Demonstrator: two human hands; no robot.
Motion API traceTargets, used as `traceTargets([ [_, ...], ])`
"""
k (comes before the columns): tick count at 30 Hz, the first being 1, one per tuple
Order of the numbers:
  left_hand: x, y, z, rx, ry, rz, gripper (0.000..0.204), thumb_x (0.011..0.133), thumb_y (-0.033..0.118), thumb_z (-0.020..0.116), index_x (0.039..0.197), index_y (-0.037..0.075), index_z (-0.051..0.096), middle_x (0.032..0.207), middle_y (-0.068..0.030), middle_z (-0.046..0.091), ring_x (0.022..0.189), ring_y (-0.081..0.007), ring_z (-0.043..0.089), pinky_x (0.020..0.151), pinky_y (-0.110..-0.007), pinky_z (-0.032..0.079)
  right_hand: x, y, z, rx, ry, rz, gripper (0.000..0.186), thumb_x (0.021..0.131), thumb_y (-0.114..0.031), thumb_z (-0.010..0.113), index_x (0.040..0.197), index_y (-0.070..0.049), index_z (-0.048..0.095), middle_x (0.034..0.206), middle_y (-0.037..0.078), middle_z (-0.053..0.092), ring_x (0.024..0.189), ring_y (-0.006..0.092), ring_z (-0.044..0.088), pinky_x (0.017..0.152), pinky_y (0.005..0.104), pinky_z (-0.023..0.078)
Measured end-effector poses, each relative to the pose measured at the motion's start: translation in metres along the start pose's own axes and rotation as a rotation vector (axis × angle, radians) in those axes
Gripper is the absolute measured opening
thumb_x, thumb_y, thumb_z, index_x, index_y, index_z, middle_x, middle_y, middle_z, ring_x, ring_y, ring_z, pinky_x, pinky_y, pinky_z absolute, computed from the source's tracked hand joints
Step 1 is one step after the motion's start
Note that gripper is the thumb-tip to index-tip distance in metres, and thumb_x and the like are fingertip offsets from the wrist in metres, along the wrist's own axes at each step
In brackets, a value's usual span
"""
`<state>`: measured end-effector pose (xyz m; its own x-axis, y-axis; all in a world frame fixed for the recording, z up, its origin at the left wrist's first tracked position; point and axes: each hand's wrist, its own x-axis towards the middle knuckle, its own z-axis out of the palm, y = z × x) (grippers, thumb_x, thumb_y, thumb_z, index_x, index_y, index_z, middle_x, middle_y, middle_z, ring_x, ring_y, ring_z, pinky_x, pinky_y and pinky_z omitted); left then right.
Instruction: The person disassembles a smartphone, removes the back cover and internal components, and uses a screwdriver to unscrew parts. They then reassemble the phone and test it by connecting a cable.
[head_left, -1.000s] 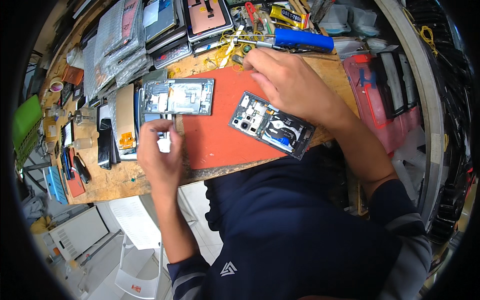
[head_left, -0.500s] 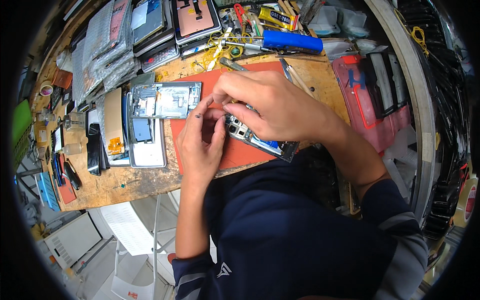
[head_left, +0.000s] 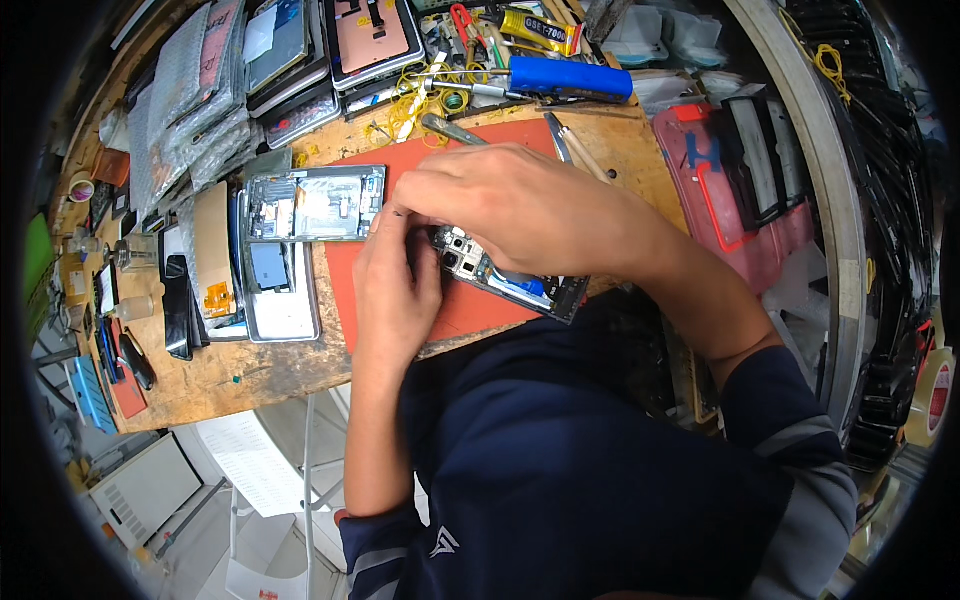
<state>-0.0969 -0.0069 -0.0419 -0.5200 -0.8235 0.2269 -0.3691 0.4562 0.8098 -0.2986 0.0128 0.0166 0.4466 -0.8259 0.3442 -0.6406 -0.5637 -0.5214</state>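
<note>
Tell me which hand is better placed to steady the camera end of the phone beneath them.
Left hand, probably: it sits beside the camera end of the phone, while the right hand arches over the phone from the other side. Whether either touches it is hidden.

there are two hands (head_left: pixel 388 285) (head_left: pixel 505 205), two phones (head_left: pixel 318 205) (head_left: pixel 515 287) with bared circuitry, and one red mat (head_left: pixel 465 308).

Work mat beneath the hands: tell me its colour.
The work mat is orange-red, seen best in the head view.
</note>
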Motion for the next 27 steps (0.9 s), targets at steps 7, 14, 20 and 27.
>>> traceTargets([
  [7, -0.013, -0.011, -0.004, -0.096, 0.204, 0.019, 0.037, 0.096, -0.006, 0.061, 0.133, -0.003, 0.062, 0.11, -0.0209, 0.072, 0.101, -0.0362, 0.072, 0.09, -0.042, 0.056, 0.011, -0.008, -0.004, -0.136, -0.044, -0.04, 0.015, 0.09, -0.006, 0.065, 0.103, -0.001, 0.061, 0.092, 0.015, 0.068, 0.087, 0.0369, 0.071, 0.071, 0.046, 0.055],
  [14, -0.041, -0.003, -0.119, 0.429, 0.254, -0.188, 0.006, 0.097, 0.001, 0.069, 0.102, -0.002, 0.071, 0.096, -0.0121, 0.071, 0.088, -0.0263, 0.064, 0.081, -0.038, 0.05, 0.01, -0.014, -0.01, -0.263, -0.108, -0.05, 0.015, 0.092, -0.008, 0.067, 0.104, 0.0, 0.063, 0.093, 0.013, 0.067, 0.092, 0.0342, 0.069, 0.084, 0.0452, 0.054],
  [20, -0.046, -0.022, -0.177, 0.517, -0.103, -0.262, 0.01, 0.089, 0.002, 0.074, 0.097, -0.004, 0.071, 0.094, -0.0195, 0.073, 0.09, -0.0381, 0.069, 0.081, -0.045, 0.052, 0.009, -0.019, -0.004, -0.331, -0.048, -0.005, 0.017, 0.093, -0.008, 0.069, 0.108, 0.0, 0.066, 0.095, 0.014, 0.067, 0.092, 0.036, 0.068, 0.089, 0.0478, 0.053],
  [27, -0.026, -0.019, -0.169, 0.631, -0.321, -0.315, 0.011, 0.084, 0.011, 0.08, 0.087, 0.001, 0.076, 0.088, -0.0184, 0.076, 0.086, -0.0398, 0.072, 0.079, -0.047, 0.054, 0.011, -0.022, -0.007, -0.26, -0.087, 0.028, 0.011, 0.093, -0.007, 0.067, 0.102, -0.001, 0.064, 0.091, 0.015, 0.067, 0.087, 0.0375, 0.069, 0.085, 0.0481, 0.054],
])
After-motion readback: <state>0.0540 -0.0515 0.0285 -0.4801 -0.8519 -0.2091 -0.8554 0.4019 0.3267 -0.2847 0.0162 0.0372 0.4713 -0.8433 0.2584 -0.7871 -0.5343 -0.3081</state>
